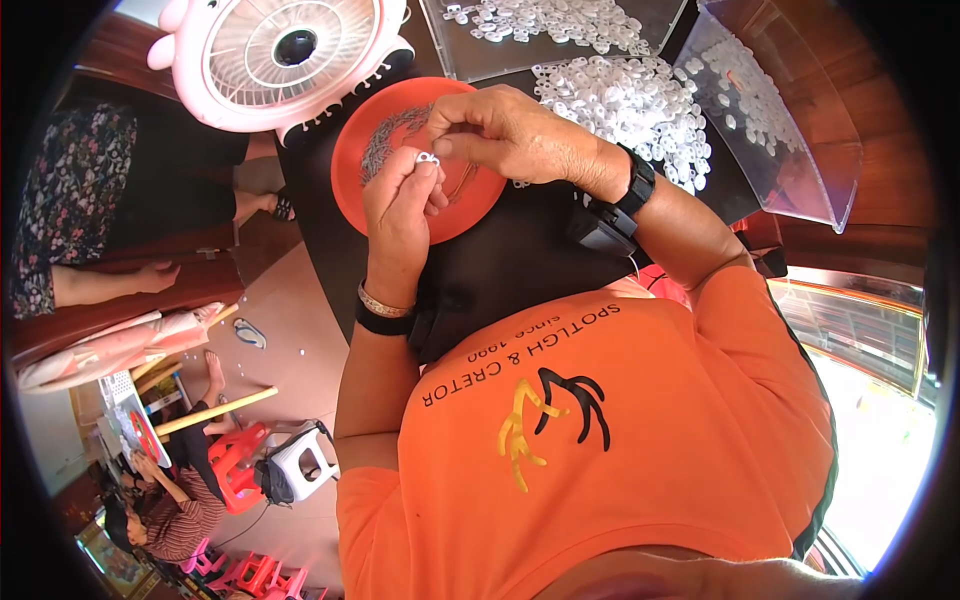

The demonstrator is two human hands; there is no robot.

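White plastic link [428, 158], pinched between the thumb and forefinger of the left hand [400, 200]; its long axis is too small to tell. The right hand [505, 135] curls just beside it, toward the upper right; I cannot tell whether it grips anything. Beneath lies an orange-red bowl [343, 165] of silvery metal pieces [376, 152]; rightward, a heap of white plastic links [635, 110]. Dark lettering [530, 347] crosses the orange T-shirt [660, 430], upside down.
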